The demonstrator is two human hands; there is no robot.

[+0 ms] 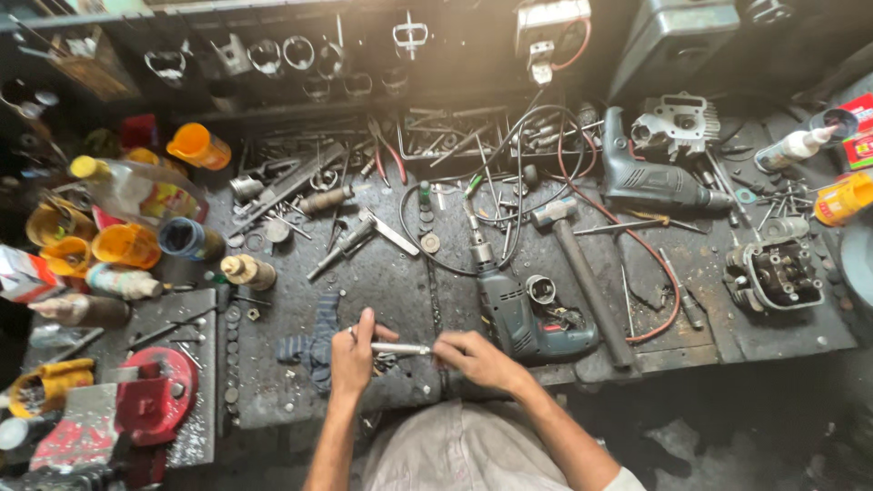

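Note:
My left hand (353,356) and my right hand (475,358) both grip a slim silver metal rod-like tool (400,348), held level between them just above the front edge of the dark greasy workbench (382,273). The left hand holds its left end, the right hand its right end. A blue striped rag (314,341) lies under and left of my left hand. A teal electric drill (518,314) lies on the bench right behind my right hand.
A hammer (582,264), a second dark drill (650,177), two engine cylinder heads (777,273) (677,123), pliers, loose bolts and cables litter the bench. Yellow bottles and cans (127,241) crowd the left. A red vise (155,395) stands front left.

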